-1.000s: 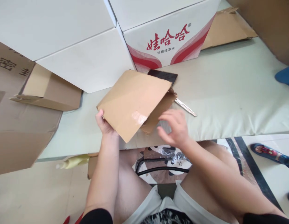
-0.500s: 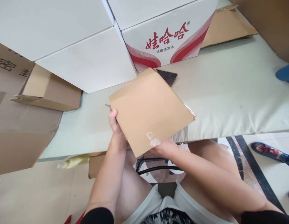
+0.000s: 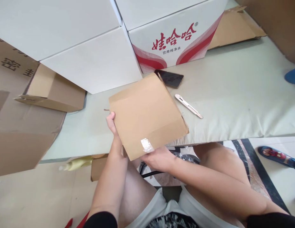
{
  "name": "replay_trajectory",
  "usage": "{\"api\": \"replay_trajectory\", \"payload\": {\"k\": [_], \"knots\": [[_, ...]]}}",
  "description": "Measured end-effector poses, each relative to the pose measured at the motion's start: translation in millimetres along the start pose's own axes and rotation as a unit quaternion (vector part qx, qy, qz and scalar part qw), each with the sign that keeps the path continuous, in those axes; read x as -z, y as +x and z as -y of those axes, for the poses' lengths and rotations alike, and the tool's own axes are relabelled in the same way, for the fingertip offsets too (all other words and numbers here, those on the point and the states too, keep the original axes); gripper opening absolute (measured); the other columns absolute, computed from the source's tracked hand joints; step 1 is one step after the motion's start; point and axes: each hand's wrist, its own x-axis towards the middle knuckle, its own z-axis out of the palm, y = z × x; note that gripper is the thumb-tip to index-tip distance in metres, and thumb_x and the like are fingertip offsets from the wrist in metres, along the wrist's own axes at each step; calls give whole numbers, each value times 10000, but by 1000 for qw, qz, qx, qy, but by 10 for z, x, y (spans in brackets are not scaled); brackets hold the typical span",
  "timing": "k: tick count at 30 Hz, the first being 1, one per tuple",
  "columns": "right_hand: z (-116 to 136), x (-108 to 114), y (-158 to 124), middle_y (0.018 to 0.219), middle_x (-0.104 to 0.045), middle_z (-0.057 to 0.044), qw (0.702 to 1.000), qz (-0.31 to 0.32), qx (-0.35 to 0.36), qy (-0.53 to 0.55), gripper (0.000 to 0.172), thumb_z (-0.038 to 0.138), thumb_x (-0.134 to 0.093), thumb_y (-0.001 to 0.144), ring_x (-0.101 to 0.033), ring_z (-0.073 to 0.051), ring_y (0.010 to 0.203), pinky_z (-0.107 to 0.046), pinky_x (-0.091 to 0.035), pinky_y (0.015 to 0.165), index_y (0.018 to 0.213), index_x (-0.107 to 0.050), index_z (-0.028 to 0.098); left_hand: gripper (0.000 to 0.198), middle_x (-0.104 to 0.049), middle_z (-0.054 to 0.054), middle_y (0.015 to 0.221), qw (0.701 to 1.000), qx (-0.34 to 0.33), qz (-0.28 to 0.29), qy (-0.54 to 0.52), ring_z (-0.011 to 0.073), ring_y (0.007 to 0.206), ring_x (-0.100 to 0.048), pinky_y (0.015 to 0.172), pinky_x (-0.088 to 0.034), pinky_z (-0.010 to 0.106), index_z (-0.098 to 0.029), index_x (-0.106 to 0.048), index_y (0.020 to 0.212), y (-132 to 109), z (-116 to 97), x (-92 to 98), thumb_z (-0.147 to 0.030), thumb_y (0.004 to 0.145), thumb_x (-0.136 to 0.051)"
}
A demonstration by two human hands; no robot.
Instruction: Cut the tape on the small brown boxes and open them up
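Note:
A brown cardboard box (image 3: 147, 110) is tilted above the edge of the table, with a strip of clear tape (image 3: 146, 145) on its near side. My left hand (image 3: 111, 123) grips the box at its left edge, thumb on the upper face and the other fingers hidden behind. At the near edge, just below the tape, my right hand (image 3: 159, 159) holds the box, its fingertips partly out of sight under the cardboard. A utility knife (image 3: 189, 106) lies on the table right of the box. Beyond it is a black phone (image 3: 171, 78), partly overlapped by the box's far corner.
White cartons (image 3: 90, 60) are stacked at the back, one with red lettering (image 3: 173, 41). Brown boxes stand at left (image 3: 59, 91) and back right (image 3: 238, 28). The table (image 3: 233, 95) has a pale cover. At far right another person's foot in a patterned slipper (image 3: 276, 153) shows.
The box has shifted left and toward me, still in both hands. The utility knife now shows fully beside it, and more of the phone is visible.

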Motion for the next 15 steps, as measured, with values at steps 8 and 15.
{"api": "replay_trajectory", "payload": {"k": [8,15], "knots": [[-2,-38,-54,1001,-767,-69,990,-72,82,-84,248,225,-496,953,-701,-214,861,-331,-508,637,1105,-692,210,509,-744,70,919,1000,11,-14,20,243,779,-700,699,-579,364,-176,-713,1024,-84,-122,-98,-562,822,-451],[-95,827,-418,665,-579,26,870,-472,127,70,198,299,-465,991,-516,-139,550,-313,-412,537,833,-575,254,404,-645,31,756,999,-17,-47,2,202,686,-645,655,-555,330,-194,-593,797,-115,-212,-103,-533,851,-380]]}}
